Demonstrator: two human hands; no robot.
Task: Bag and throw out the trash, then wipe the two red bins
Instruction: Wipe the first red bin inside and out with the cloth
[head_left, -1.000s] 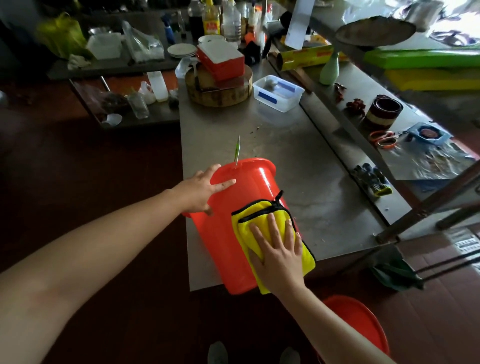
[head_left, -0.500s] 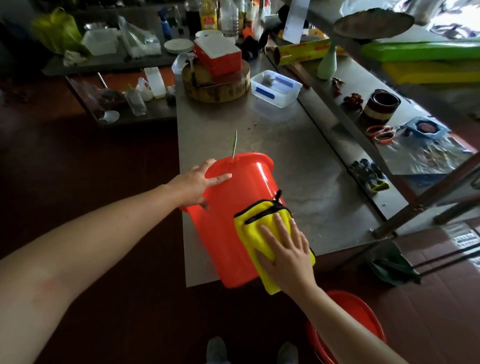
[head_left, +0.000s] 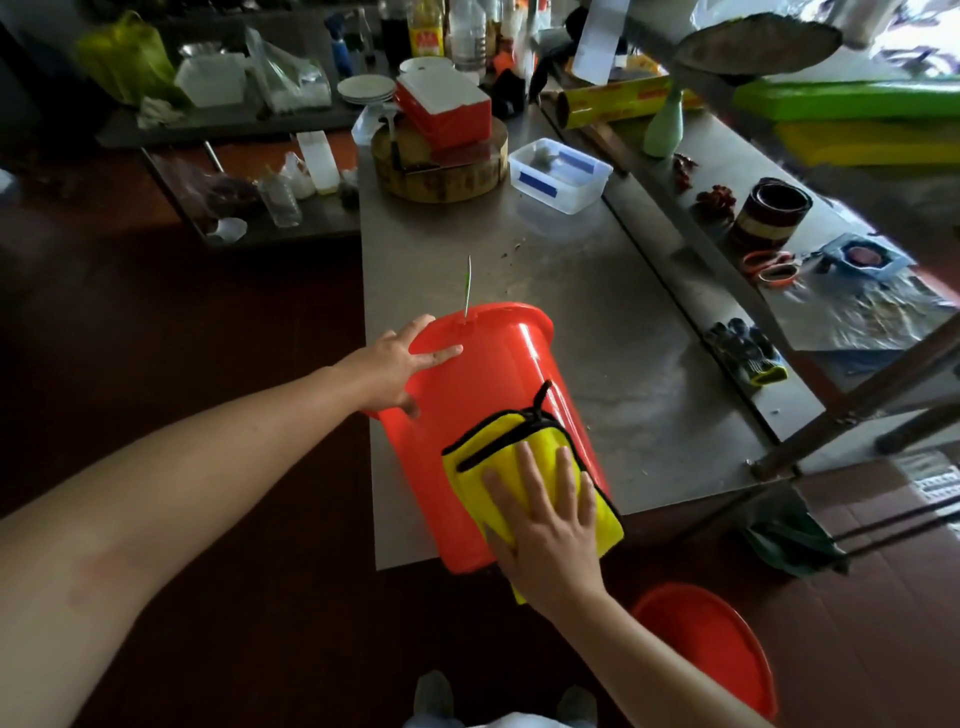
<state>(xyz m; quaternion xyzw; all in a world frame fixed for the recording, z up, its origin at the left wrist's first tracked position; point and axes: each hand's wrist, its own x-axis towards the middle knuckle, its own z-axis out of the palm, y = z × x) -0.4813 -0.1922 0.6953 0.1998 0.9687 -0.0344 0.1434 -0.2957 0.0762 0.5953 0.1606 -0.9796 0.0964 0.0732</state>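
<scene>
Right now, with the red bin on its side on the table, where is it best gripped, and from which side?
Probably the flared rim at the far end of the red bin, from the left, beside the left hand. The lip gives the fingers an edge; the wall is smooth, tapered, and covered nearer the base by the yellow cloth.

Two red bins show: one bin (head_left: 483, 395) at the centre of the frame, a second bin (head_left: 711, 644) at lower right. There are two hands, the left hand (head_left: 395, 364) and the right hand (head_left: 545, 535). Also in view are one yellow cloth (head_left: 470, 488), one steel table (head_left: 597, 291), one round chopping block (head_left: 441, 171), one clear plastic tub (head_left: 561, 174), one pair of scissors (head_left: 769, 267) and one pair of gloves (head_left: 748, 353).
</scene>
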